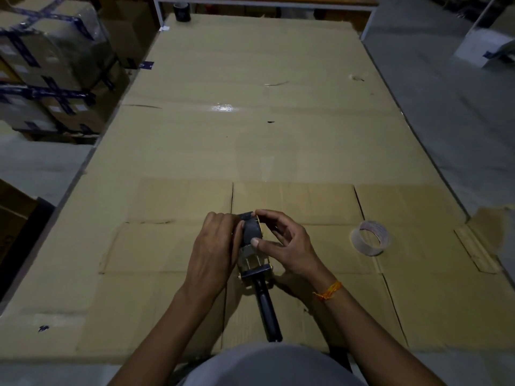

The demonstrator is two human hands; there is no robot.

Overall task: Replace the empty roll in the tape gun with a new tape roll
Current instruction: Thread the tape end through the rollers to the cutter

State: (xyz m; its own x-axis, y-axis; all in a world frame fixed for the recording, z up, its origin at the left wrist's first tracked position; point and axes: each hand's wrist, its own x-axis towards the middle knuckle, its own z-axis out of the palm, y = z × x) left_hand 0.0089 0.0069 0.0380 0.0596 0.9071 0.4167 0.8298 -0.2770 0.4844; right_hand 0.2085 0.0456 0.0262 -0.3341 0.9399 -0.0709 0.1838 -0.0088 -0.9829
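The tape gun (257,263) lies on the cardboard-covered table, its black handle (267,310) pointing toward me. A dark roll (252,231) sits on the gun's head. My left hand (213,252) grips the left side of the head. My right hand (281,240) pinches the dark roll, thumb on its near edge and fingers over its far edge. A clear, nearly used-up tape roll (370,238) lies on the cardboard to the right, apart from both hands.
Flattened cardboard (250,140) covers the whole table. Another dark tape roll (181,12) stands at the far left corner. Taped boxes (47,71) are stacked beyond the left edge. A white frame (264,2) runs along the back.
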